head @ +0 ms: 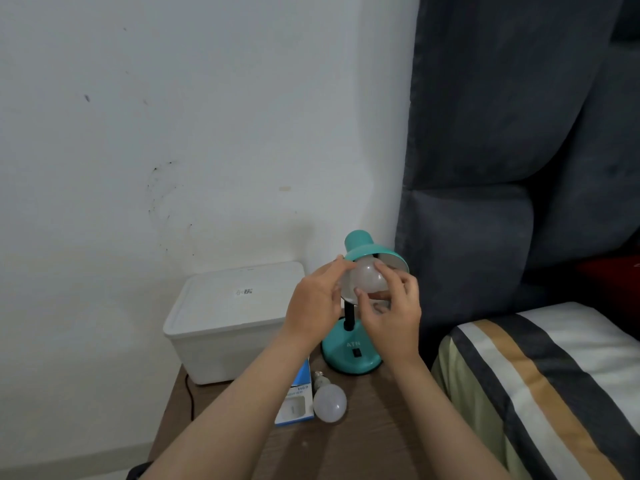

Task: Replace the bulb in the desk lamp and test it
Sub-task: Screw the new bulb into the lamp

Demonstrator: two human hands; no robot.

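Note:
A teal desk lamp [349, 355] stands on a small wooden table [363, 441], its shade [370, 252] tilted toward me. A white bulb [369, 280] sits in the mouth of the shade, unlit. My left hand [313, 308] holds the shade's left rim, fingertips touching the bulb's edge. My right hand [394, 317] is wrapped around the bulb from the right and below. A second white bulb [329, 401] lies loose on the table in front of the lamp base, beside a blue bulb box [294, 403].
A white lidded plastic box [225, 323] stands at the back left of the table, against the white wall. A dark cord [188, 396] hangs off the table's left edge. A grey padded headboard [502, 168] and a striped bed [554, 375] are close on the right.

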